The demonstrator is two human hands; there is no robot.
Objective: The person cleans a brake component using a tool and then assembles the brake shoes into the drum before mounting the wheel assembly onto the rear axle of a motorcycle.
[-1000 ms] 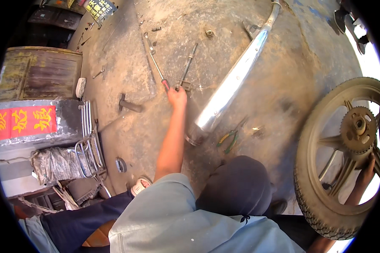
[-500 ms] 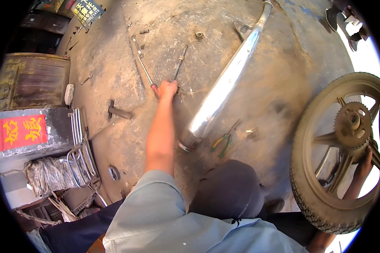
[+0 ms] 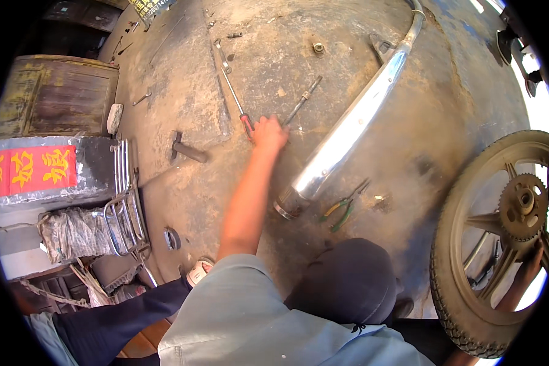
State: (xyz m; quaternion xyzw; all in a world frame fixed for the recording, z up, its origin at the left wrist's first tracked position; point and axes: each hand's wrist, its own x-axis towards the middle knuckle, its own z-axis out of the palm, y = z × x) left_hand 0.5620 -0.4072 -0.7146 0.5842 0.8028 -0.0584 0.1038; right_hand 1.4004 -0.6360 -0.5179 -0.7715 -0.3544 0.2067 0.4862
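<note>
Neither of my own hands shows in the head view. A co-worker in a dark cap point(image 3: 348, 277) and grey shirt point(image 3: 244, 323) fills the lower middle. Their left hand point(image 3: 270, 133) is closed around the lower end of a metal rod point(image 3: 304, 97) with a collar. Just left of that hand lies a red-handled screwdriver point(image 3: 246, 124). At the right a spoked motorcycle wheel point(image 3: 450, 244) with a sprocket point(image 3: 523, 207) stands upright. A hand point(image 3: 532, 262) touches its spokes from behind; the arm seems to be the co-worker's right.
A chrome exhaust pipe point(image 3: 354, 125) lies across the floor. Around it are pliers point(image 3: 343, 212), a hammer point(image 3: 188, 150), a spanner point(image 3: 223, 56) and a nut point(image 3: 318, 47). At left stand a wooden cabinet point(image 3: 73, 97) and a metal rack point(image 3: 125, 207). A dark-trousered leg point(image 3: 122, 314) reaches in.
The co-worker's left hand has shifted the rod right, away from the screwdriver and nearer the exhaust pipe. My view has turned a little, so most floor items sit further right.
</note>
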